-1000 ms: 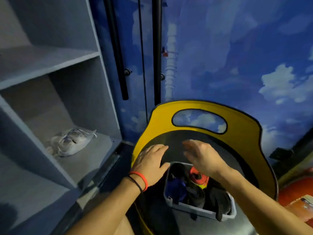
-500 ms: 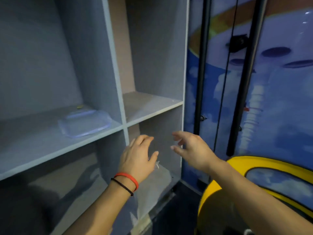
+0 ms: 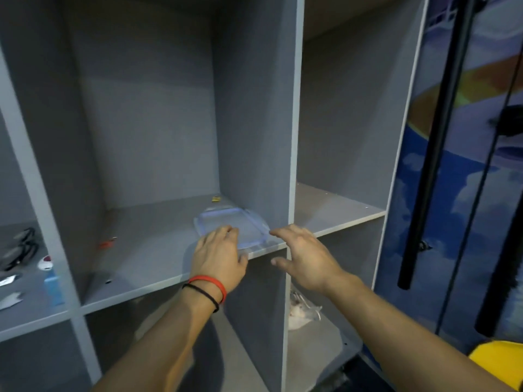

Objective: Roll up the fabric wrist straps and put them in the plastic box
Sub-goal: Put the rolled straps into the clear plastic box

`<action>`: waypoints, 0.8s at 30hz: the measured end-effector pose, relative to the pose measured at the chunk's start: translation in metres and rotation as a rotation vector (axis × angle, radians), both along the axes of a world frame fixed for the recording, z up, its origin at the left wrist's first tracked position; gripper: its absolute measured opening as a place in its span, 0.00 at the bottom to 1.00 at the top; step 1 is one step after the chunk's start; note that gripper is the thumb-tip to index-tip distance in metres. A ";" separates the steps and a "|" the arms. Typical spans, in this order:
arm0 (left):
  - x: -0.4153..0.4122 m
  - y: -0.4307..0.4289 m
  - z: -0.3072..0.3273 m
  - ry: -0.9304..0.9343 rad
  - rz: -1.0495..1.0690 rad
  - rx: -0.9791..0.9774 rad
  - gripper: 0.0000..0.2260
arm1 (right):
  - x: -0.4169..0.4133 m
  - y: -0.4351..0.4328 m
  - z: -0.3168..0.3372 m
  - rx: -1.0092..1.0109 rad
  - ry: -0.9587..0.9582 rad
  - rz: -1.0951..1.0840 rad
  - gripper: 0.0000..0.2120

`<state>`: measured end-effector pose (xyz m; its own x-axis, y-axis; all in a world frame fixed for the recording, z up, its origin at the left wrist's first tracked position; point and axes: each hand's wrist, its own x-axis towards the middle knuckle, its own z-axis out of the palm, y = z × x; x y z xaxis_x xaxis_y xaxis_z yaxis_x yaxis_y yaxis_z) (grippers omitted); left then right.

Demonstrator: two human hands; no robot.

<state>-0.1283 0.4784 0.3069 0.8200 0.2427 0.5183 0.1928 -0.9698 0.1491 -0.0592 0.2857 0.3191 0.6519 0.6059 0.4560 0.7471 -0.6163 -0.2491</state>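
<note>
Clear rectangular plastic lid [image 3: 229, 222], grey shelf's [image 3: 147, 250] front right corner: my left hand [image 3: 219, 257], right hand [image 3: 307, 257] spread, empty; I'd grip opposite edges.

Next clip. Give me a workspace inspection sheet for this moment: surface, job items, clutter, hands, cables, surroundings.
Surface: grey shelf board in a cubby unit.
Job's things: clear plastic lid lies flat at the shelf's right front; box and wrist straps not in view.
Clutter: yellow scrap and orange bit on that shelf; dark items and blue item in the left cubby; white item in the lower right cubby.
Hands: left hand open over the lid's near edge, contact unclear; right hand open, empty, beside the lid's right corner.
Cables: thin black line beside a black pole.
Surroundings: blue sky mural; yellow object at bottom right.
</note>
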 end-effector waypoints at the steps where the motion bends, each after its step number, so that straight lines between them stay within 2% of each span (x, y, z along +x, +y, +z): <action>1: 0.001 0.005 -0.002 0.053 0.034 0.017 0.23 | 0.000 0.004 -0.002 -0.005 0.008 0.002 0.30; 5: -0.003 0.016 -0.017 0.119 0.043 0.027 0.18 | -0.001 0.010 -0.011 -0.041 0.007 0.022 0.30; 8: -0.008 0.016 -0.027 -0.002 -0.039 0.061 0.18 | -0.001 0.008 -0.016 -0.066 -0.046 0.023 0.31; 13: -0.019 -0.005 -0.036 -0.201 -0.336 0.171 0.15 | -0.006 -0.004 -0.023 -0.106 -0.162 0.010 0.33; 16: -0.032 -0.035 -0.034 -0.297 -0.508 0.233 0.11 | -0.009 -0.028 -0.033 -0.066 -0.169 0.000 0.29; 21: -0.044 -0.103 -0.025 -0.389 -0.696 0.322 0.13 | -0.023 -0.092 -0.046 0.037 -0.209 -0.016 0.14; 24: -0.044 -0.149 -0.018 -0.458 -0.777 0.334 0.12 | -0.040 -0.141 -0.047 0.127 -0.233 -0.067 0.10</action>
